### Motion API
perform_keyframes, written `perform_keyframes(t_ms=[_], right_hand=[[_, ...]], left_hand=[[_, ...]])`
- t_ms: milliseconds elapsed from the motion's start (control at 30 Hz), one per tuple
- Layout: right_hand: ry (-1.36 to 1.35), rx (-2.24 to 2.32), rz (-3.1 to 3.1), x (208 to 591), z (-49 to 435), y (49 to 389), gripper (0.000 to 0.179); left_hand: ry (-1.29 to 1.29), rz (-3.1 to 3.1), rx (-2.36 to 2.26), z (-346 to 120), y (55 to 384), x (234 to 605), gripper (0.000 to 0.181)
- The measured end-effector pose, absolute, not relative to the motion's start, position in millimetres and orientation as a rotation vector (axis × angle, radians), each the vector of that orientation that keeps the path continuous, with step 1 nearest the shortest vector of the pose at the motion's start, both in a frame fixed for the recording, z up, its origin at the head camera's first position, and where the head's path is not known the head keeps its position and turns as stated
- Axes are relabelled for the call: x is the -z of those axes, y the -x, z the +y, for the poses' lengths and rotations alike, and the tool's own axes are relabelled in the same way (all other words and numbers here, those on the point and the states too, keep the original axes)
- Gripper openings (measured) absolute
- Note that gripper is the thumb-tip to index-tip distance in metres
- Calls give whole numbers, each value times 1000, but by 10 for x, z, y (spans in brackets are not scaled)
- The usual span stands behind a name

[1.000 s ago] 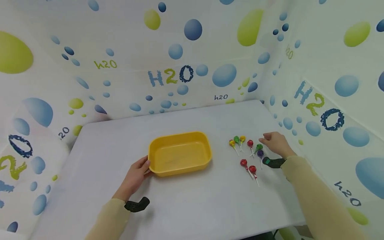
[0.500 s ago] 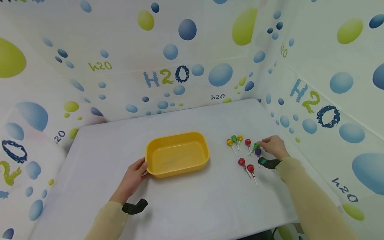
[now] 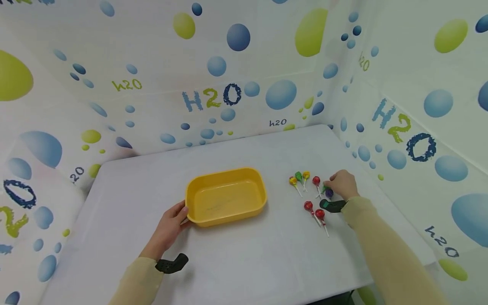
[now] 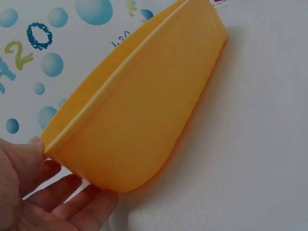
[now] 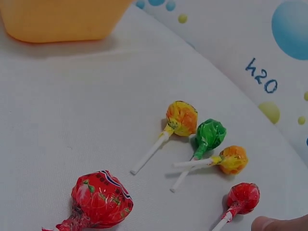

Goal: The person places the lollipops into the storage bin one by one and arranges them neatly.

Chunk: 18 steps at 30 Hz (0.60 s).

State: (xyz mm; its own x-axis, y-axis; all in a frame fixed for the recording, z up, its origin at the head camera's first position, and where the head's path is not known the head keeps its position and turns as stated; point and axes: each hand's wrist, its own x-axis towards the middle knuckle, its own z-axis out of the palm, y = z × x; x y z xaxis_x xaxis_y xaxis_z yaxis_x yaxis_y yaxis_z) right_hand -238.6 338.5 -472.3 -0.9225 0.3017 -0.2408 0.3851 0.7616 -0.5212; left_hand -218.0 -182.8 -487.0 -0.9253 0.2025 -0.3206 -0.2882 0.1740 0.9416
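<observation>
My left hand (image 3: 171, 224) grips the near-left corner of a yellow plastic tray (image 4: 139, 106), thumb at the rim and fingers against the outer wall. At the right of the table, my right hand (image 3: 343, 185) pinches a green lollipop (image 3: 325, 189), mostly hidden by the fingers. Just below them lies a purple lollipop (image 3: 329, 194). To their left is a red lollipop (image 3: 316, 181). In the right wrist view only one fingertip (image 5: 281, 224) shows, beside that red lollipop.
A green lollipop (image 5: 211, 134) lies between two yellow-orange ones, one of them a yellow-orange lollipop (image 5: 181, 118). Nearer the front are two red lollipops, including a red lollipop (image 3: 308, 206). Printed sheeting (image 3: 152, 51) surrounds the white table (image 3: 244, 258).
My right hand has come down and left onto the green lollipop, covering most of it. The left hand has stayed at the tray's corner.
</observation>
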Motion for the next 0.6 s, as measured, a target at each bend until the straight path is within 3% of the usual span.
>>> perform_keyframes(t_ms=[600], right_hand=[[-572, 831, 2866, 4735, 3328, 2388, 36]], left_hand=[[96, 2088, -1801, -1814, 2166, 4833, 53]])
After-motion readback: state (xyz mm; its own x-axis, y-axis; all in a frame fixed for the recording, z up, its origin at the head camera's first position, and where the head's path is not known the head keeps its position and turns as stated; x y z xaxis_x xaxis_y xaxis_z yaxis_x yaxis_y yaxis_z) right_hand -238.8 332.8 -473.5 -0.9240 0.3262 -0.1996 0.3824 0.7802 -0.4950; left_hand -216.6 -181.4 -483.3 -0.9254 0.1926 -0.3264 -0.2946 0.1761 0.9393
